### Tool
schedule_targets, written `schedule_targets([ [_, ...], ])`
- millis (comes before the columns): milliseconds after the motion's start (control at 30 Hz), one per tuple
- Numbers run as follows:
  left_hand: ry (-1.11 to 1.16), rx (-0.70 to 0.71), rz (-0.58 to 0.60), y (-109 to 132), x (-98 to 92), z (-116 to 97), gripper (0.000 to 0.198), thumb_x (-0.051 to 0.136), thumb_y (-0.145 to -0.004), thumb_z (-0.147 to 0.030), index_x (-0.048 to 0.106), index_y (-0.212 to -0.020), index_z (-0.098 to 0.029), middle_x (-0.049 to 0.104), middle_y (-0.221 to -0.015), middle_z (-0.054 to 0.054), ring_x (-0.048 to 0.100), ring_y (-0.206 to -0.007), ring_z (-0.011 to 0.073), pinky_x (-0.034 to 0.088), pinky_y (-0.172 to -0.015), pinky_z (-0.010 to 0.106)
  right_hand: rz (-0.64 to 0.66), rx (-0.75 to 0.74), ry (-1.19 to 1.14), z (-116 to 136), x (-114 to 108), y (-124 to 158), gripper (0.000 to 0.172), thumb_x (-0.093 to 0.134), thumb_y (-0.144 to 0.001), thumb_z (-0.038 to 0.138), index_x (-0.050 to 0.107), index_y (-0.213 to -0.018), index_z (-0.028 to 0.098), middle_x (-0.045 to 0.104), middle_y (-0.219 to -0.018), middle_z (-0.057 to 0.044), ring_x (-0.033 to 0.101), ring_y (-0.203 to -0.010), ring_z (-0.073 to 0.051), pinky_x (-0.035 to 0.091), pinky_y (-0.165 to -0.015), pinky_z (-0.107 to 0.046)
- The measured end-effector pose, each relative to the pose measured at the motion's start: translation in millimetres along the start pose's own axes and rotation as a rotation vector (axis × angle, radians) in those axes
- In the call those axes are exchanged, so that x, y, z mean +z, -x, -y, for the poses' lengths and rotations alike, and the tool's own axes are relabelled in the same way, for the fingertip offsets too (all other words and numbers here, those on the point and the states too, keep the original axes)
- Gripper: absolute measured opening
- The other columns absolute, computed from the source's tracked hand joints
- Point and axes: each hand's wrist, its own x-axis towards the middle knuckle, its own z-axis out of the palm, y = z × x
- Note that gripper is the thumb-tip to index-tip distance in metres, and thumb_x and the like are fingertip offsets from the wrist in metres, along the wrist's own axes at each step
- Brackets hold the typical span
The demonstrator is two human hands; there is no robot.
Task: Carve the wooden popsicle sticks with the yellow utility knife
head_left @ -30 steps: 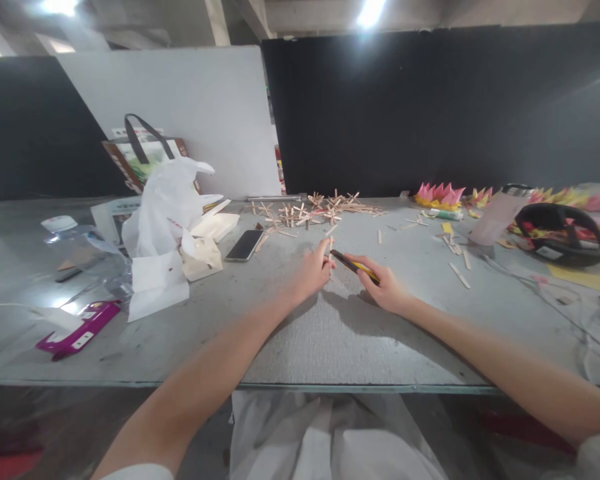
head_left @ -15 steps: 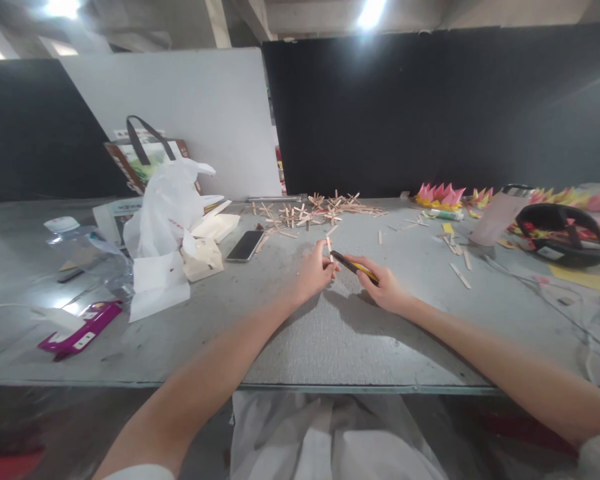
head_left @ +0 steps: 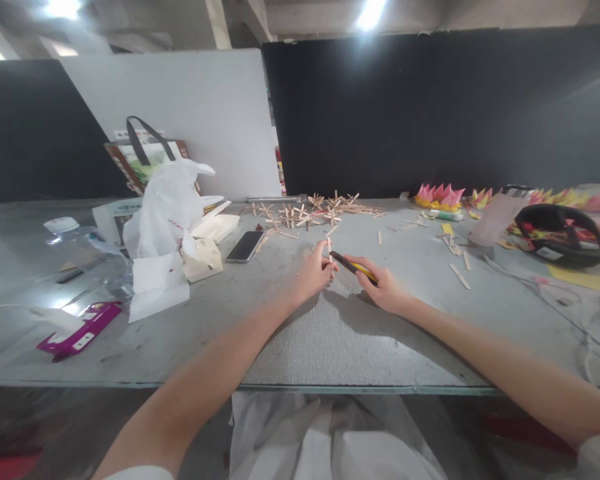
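Note:
My left hand point(head_left: 313, 274) rests on the grey table point(head_left: 330, 333) near its middle, fingers pinched on a small wooden stick point(head_left: 329, 247) that stands upright. My right hand point(head_left: 385, 287) is closed round a black and yellow utility knife point(head_left: 354, 265), whose tip points left at the stick's lower end. Both hands almost touch. A heap of wooden sticks and glued stick crosses point(head_left: 310, 210) lies behind them toward the back of the table.
A phone point(head_left: 245, 245) lies left of my hands, beside white plastic bags point(head_left: 167, 213) and paper. A purple package point(head_left: 77, 330) sits front left. Pink and yellow paper flowers point(head_left: 439, 196), a black headset point(head_left: 560, 223) and loose sticks point(head_left: 459, 273) lie to the right.
My left hand went from stretched fingers to a pinch on the stick and lifted it upright. The right hand with the knife barely shifted.

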Motion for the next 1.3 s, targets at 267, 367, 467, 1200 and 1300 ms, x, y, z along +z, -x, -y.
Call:
schedule_targets([
  [267, -0.023, 0.018, -0.003, 1.9, -2.6, -5.2, 0.055, 0.054, -0.095, -0.01, 0.048, -0.149, -0.021, 0.078, -0.085, 0.0, 0.071, -0.063, 0.0134, 0.051, -0.062, 0.022, 0.009, 0.021, -0.004, 0.2, 0.1, -0.4, 0.048, 0.043, -0.109, 0.033, 0.059, -0.152, 0.018, 0.072, -0.141, -0.013, 0.071, -0.123, -0.026, 0.059, -0.098, -0.037],
  [367, -0.036, 0.022, 0.001, 1.8, -3.2, -5.2, 0.055, 0.054, -0.096, -0.012, 0.048, -0.15, -0.021, 0.079, -0.085, 0.001, 0.071, -0.063, 0.0134, 0.052, -0.063, 0.023, 0.0, 0.008, -0.007, -0.1, 0.8, -0.6, 0.048, 0.044, -0.108, 0.032, 0.06, -0.152, 0.019, 0.072, -0.142, -0.013, 0.07, -0.125, -0.026, 0.058, -0.1, -0.038],
  [467, -0.046, 0.029, 0.0, 1.1, -3.8, -3.3, 0.055, 0.055, -0.096, -0.013, 0.049, -0.151, -0.021, 0.079, -0.086, 0.001, 0.071, -0.063, 0.0132, 0.053, -0.066, 0.023, -0.006, 0.0, -0.006, -0.2, 1.1, -1.1, 0.048, 0.044, -0.108, 0.031, 0.06, -0.151, 0.018, 0.072, -0.143, -0.014, 0.071, -0.125, -0.025, 0.057, -0.102, -0.037],
  [1200, -0.082, 0.032, 0.027, -2.6, -5.5, 5.9, 0.058, 0.051, -0.096, -0.013, 0.047, -0.154, -0.018, 0.078, -0.086, 0.001, 0.07, -0.064, 0.0136, 0.052, -0.066, 0.024, 0.015, 0.01, 0.022, -6.8, 3.4, -2.2, 0.049, 0.045, -0.108, 0.031, 0.06, -0.153, 0.021, 0.074, -0.139, -0.011, 0.074, -0.113, -0.024, 0.059, -0.095, -0.035],
  [1300, -0.086, 0.031, 0.019, -3.3, -4.9, 5.7, 0.058, 0.052, -0.095, -0.012, 0.048, -0.153, -0.019, 0.078, -0.085, 0.001, 0.07, -0.063, 0.0141, 0.053, -0.067, 0.025, 0.01, 0.004, 0.018, -6.4, 3.8, -2.6, 0.049, 0.044, -0.108, 0.032, 0.06, -0.153, 0.019, 0.073, -0.14, -0.012, 0.074, -0.113, -0.023, 0.058, -0.099, -0.036],
])
